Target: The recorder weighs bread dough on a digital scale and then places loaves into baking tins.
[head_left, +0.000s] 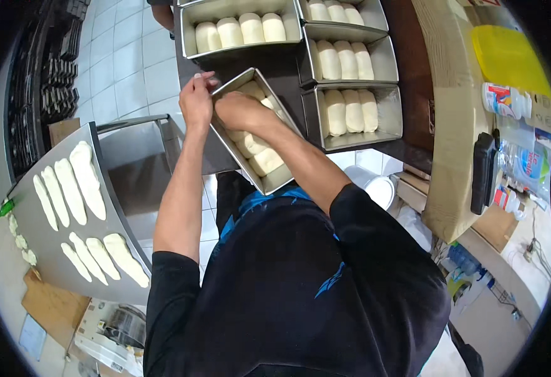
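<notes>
A metal loaf pan sits tilted at the dark table's near edge, directly in front of me. Smooth pale dough rolls lie side by side in it. My left hand is closed at the pan's left rim, near its far corner, with the fingertips reaching past the edge. Down inside the pan, my right hand is curled like a fist against the dough. The back of that hand hides its fingers and whatever is in them. Some of the dough under my right hand and forearm is covered too.
Several more loaf pans with dough rolls stand at the table's far side and right. At left, flattened dough strips lie on a grey sheet. A cardboard box flanks the right, beside bottles. A white bucket is below.
</notes>
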`<state>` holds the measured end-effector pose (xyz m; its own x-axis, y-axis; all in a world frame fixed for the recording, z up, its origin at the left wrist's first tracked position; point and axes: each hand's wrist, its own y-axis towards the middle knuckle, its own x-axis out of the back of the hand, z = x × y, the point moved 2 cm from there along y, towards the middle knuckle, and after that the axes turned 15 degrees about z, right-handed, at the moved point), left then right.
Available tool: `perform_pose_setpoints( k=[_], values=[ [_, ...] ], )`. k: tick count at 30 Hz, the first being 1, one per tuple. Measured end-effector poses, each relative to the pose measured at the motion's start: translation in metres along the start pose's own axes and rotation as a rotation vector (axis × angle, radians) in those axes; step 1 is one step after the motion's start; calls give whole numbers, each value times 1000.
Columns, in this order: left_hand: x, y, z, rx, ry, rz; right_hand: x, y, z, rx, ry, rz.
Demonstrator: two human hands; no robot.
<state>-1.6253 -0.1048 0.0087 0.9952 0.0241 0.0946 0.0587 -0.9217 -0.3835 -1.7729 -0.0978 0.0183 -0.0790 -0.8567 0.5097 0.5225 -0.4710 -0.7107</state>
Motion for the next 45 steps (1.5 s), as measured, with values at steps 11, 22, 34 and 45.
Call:
perform_pose_setpoints(
  k=[11,22,34,45],
  values=[
    [-1,6,-1,19,-68,91,14,25,18,-172,-42,-31],
    [-8,-13,-10,122,-41,-19,13,7,23,-159,-249,31],
    [-2,2,-13,68,48,2,25,-14,10,35,-317,91],
    [-3,-1,-2,62,32,-20,15,-28,-2,103,-231,114]
  ],
)
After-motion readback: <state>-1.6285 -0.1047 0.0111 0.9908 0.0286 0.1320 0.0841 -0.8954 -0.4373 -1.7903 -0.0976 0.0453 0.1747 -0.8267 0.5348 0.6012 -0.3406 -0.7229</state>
